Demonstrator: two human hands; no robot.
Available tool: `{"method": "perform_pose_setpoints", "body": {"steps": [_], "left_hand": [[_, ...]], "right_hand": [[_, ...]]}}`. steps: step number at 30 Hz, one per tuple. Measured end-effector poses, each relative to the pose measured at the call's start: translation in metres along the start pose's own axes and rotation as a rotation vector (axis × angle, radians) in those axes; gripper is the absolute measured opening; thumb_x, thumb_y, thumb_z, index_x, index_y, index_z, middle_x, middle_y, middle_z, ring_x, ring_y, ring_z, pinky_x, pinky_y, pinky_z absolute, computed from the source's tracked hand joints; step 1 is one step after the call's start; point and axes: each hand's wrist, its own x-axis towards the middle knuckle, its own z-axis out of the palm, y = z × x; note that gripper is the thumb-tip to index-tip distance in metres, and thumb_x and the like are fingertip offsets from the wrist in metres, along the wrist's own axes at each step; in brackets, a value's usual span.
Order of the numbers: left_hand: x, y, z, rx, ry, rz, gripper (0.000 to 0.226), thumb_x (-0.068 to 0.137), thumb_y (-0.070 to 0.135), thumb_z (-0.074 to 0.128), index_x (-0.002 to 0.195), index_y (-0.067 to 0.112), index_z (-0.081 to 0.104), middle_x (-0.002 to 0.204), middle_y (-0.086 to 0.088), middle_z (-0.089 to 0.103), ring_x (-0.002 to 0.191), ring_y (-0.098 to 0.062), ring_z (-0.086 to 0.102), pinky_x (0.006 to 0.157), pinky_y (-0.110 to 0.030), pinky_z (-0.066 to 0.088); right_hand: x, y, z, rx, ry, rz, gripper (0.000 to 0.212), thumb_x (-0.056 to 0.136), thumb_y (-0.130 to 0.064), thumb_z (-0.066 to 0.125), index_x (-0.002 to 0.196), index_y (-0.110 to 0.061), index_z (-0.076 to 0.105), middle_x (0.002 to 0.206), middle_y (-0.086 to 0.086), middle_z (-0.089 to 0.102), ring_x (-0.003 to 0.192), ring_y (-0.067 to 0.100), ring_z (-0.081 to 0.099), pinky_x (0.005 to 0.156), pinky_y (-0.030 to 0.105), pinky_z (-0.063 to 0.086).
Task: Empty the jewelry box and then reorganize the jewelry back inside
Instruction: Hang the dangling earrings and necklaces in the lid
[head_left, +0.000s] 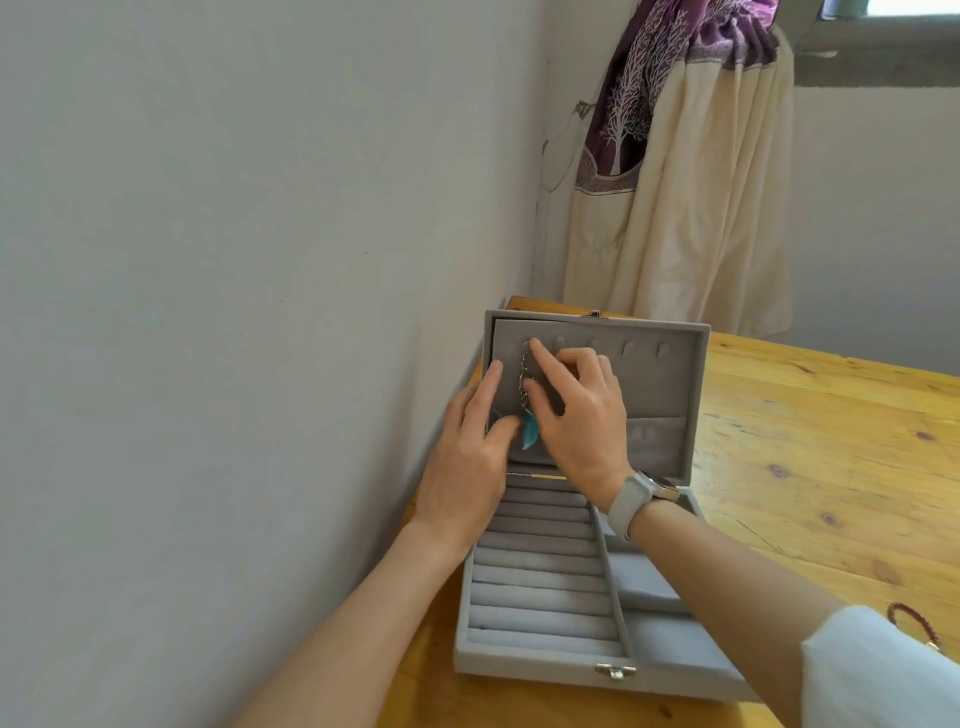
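A chain (525, 382) with a blue feather charm (530, 431) hangs against the upright lid (660, 379) of the open grey jewelry box (545, 587), between both hands; the right hand (576, 410) pinches the chain, forefinger up at a hook; the left hand (470, 447) lies flat on the lining, fingers straight; below the wrists sit ring rolls; a beaded bracelet (911, 623) lies on the desk (831, 467) right of the right arm.
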Motion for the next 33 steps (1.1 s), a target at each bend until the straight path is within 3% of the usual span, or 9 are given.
{"method": "perform_pose_setpoints", "body": {"steps": [2, 6, 9, 14, 19, 23, 28, 33], "left_hand": [[0.000, 0.000, 0.000, -0.003, 0.001, -0.002, 0.013, 0.077, 0.001, 0.068, 0.090, -0.001, 0.067, 0.133, -0.023, 0.047, 0.120, -0.038, 0.048, 0.086, -0.042, 0.053], [-0.003, 0.000, 0.000, 0.002, 0.022, 0.005, 0.011, 0.079, 0.000, 0.066, 0.089, -0.001, 0.067, 0.134, -0.022, 0.046, 0.120, -0.037, 0.048, 0.091, -0.036, 0.046], [-0.006, -0.003, 0.001, -0.003, 0.053, 0.009, 0.010, 0.080, -0.003, 0.064, 0.089, -0.003, 0.067, 0.127, -0.020, 0.053, 0.114, -0.035, 0.052, 0.090, -0.037, 0.049], [-0.006, -0.002, -0.003, 0.064, 0.037, 0.044, 0.019, 0.073, -0.005, 0.071, 0.088, 0.004, 0.068, 0.103, -0.010, 0.067, 0.105, -0.036, 0.059, 0.077, -0.036, 0.054], [-0.001, 0.007, -0.006, 0.107, 0.025, -0.005, 0.027, 0.067, -0.002, 0.076, 0.093, 0.005, 0.068, 0.093, -0.010, 0.068, 0.097, -0.036, 0.061, 0.064, -0.034, 0.056], [0.000, 0.012, -0.011, 0.124, 0.067, -0.023, 0.026, 0.068, -0.001, 0.074, 0.092, 0.005, 0.069, 0.088, -0.009, 0.068, 0.092, -0.035, 0.062, 0.058, -0.032, 0.055], [0.000, 0.014, -0.016, 0.128, 0.015, -0.039, 0.021, 0.067, 0.002, 0.077, 0.086, 0.008, 0.070, 0.085, -0.008, 0.065, 0.092, -0.033, 0.060, 0.052, -0.028, 0.053], [0.000, 0.014, -0.018, 0.083, -0.014, -0.058, 0.012, 0.073, 0.003, 0.073, 0.082, 0.010, 0.069, 0.086, -0.006, 0.064, 0.094, -0.033, 0.057, 0.050, -0.025, 0.050]], "right_hand": [[-0.002, 0.004, -0.004, -0.030, -0.051, -0.030, 0.042, 0.084, -0.035, 0.046, 0.117, -0.012, 0.058, 0.092, 0.007, 0.059, 0.084, 0.017, 0.045, 0.069, 0.032, 0.041], [-0.006, 0.001, -0.012, -0.040, -0.097, -0.016, 0.038, 0.080, -0.045, 0.049, 0.100, -0.014, 0.058, 0.086, 0.000, 0.061, 0.079, 0.019, 0.053, 0.069, 0.031, 0.038], [-0.007, -0.001, -0.012, -0.102, -0.156, 0.019, 0.030, 0.078, -0.037, 0.062, 0.097, -0.014, 0.057, 0.088, 0.001, 0.060, 0.083, 0.022, 0.053, 0.071, 0.032, 0.033], [-0.002, -0.001, -0.025, -0.099, -0.343, 0.108, 0.026, 0.084, -0.028, 0.057, 0.105, -0.014, 0.050, 0.099, 0.002, 0.063, 0.095, 0.024, 0.053, 0.078, 0.034, 0.034], [0.002, 0.000, -0.035, -0.079, -0.435, 0.149, 0.019, 0.090, -0.025, 0.050, 0.106, -0.016, 0.046, 0.105, 0.003, 0.064, 0.092, 0.028, 0.058, 0.070, 0.032, 0.040], [0.001, 0.005, -0.039, -0.107, -0.368, 0.024, 0.012, 0.090, -0.022, 0.051, 0.100, -0.016, 0.053, 0.100, 0.001, 0.062, 0.084, 0.026, 0.060, 0.066, 0.036, 0.046], [-0.005, 0.018, -0.046, -0.207, -0.282, -0.187, 0.005, 0.079, -0.018, 0.067, 0.082, -0.014, 0.066, 0.086, 0.005, 0.061, 0.076, 0.025, 0.058, 0.044, 0.028, 0.040], [-0.008, 0.027, -0.049, -0.299, -0.374, -0.356, 0.027, 0.066, 0.001, 0.069, 0.091, -0.011, 0.071, 0.077, 0.006, 0.062, 0.068, 0.028, 0.057, 0.055, 0.030, 0.043]]}}
